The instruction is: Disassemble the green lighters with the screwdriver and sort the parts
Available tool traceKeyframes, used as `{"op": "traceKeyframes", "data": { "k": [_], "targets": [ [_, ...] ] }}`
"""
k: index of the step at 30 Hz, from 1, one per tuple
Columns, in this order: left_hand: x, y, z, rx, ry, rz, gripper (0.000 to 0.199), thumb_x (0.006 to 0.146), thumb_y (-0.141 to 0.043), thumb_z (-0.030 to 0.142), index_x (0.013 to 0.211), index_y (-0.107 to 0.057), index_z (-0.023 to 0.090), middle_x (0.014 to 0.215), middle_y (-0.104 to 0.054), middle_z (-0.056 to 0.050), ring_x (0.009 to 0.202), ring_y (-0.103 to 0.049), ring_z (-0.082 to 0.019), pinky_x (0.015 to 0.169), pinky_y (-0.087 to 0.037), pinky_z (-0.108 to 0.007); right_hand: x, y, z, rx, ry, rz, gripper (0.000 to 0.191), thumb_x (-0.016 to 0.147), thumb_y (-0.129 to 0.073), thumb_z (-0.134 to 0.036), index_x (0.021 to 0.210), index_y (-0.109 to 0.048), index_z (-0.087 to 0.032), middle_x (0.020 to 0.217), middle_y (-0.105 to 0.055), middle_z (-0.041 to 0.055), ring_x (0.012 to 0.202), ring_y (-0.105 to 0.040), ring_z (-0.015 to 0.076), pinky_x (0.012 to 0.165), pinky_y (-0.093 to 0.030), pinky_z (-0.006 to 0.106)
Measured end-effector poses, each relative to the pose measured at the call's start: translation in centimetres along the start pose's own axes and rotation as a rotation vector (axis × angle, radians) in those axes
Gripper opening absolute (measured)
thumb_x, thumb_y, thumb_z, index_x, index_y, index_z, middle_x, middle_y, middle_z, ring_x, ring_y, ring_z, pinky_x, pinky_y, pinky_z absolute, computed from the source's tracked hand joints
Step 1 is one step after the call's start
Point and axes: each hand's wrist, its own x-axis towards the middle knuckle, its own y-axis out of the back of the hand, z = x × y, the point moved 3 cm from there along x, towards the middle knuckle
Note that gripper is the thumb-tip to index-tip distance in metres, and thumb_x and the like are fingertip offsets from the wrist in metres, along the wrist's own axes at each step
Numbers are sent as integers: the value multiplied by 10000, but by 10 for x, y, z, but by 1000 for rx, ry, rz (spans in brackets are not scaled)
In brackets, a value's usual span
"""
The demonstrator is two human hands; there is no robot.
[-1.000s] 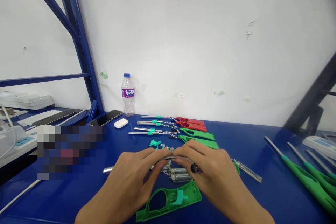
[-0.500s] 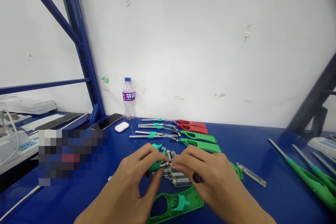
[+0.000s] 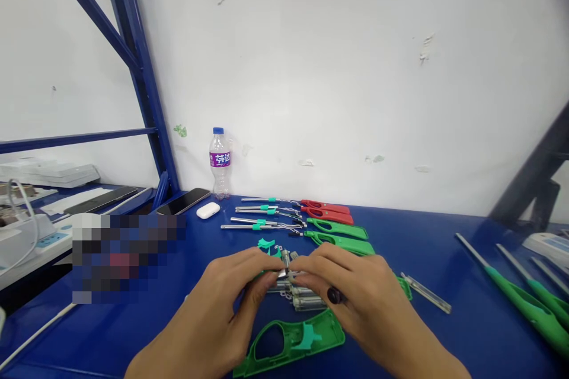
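I view remotely a small metallic part (image 3: pixel 281 274) pinched by the left hand (image 3: pixel 224 299), the right hand (image 3: pixel 362 290), gripping a dark-ended object (image 3: pixel 333 294), just rightward, the green shell (image 3: pixel 284 350) lying nearer, long axis near-left to far-right.

- Open green casing (image 3: pixel 329 329): moulded plastic, slightly glossy.
- Clear tubes (image 3: pixel 310 303) behind the casing: smooth, see-through plastic.
- Thin rods (image 3: pixel 237 227) farther behind the casing: shiny, smooth metal.
- Tabletop (image 3: pixel 418 249) under the casing: smooth, softly glossy.
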Motion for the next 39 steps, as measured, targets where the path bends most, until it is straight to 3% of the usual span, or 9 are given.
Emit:
{"op": "traceKeyframes", "data": {
  "k": [7, 11, 17, 25, 30, 33, 36, 39],
  "targets": [
    [1, 1, 0, 10, 36, 54, 233, 1095, -483, 314, 1113, -713, 288, 1023, -781, 45, 870, -714, -130, 657, -512, -187, 2, 2, -2, 133, -41, -5, 126, 1076, -616, -237, 1154, -653, -329, 973, -682, -63, 739, -647, 102, 667, -440, 243],
    [-1, 0, -1, 33, 58, 45, 188, 1077, -532, 323, 1133, -711, 315, 1054, -779, 61, 923, -715, -130, 732, -529, -186, 1, 4, -1, 182, -47, -7, 238, 1037, -630, -113, 1144, -677, -320, 1003, -696, -69, 778, -652, 88, 692, -443, 225],
    [-4, 2, 0, 73, 62, 66, 188, 1063, -557, 342, 1163, -715, 351, 1105, -772, 68, 1004, -709, -136, 888, -528, -202, -3, 8, -1, 84, 59, 23, 513, 951, -535, 57, 1261, -681, -326, 1085, -685, -40, 780, -623, 77, 625, -396, 227],
    [1, -1, 0, -96, 133, -9, 252, 1080, -508, 340, 1131, -755, 325, 815, -690, 62, 619, -577, -88, 658, -484, -202, -4, 9, -2, -29, 95, 15, 674, 933, -486, 63, 1425, -628, -376, 1105, -677, -29, 679, -556, 78, 568, -357, 245],
    [2, -6, -6, -195, 218, -46, 293, 1086, -502, 418, 1094, -759, 278, 756, -662, 43, 622, -540, -110, 592, -415, -232, -2, 7, -5, -44, 85, 15, 605, 995, -491, -7, 1452, -603, -387, 1151, -690, -35, 616, -544, 74, 538, -358, 258],
    [3, -6, -11, -235, 262, -47, 347, 1074, -499, 483, 1048, -751, 245, 711, -624, 33, 602, -511, -121, 561, -380, -246, -1, 6, -6, -29, 12, -18, 445, 1063, -541, -149, 1410, -616, -418, 1227, -702, -62, 573, -567, 65, 523, -395, 253],
    [8, -3, -17, -295, 347, -46, 413, 1043, -503, 557, 1013, -735, 216, 681, -593, 26, 583, -501, -131, 545, -374, -250, -1, 13, -5, -52, -76, 39, 263, 1073, -605, -375, 1330, -662, -376, 1285, -708, -31, 735, -709, 119, 559, -469, 263],
    [14, 5, -22, -316, 433, -50, 480, 1007, -504, 617, 979, -734, 197, 604, -534, 32, 568, -494, -141, 555, -362, -254, -4, 32, 0, -60, -118, 202, 221, 1062, -613, -402, 1241, -719, -327, 1216, -735, 8, 925, -758, 169, 654, -554, 265]
  ]
}}
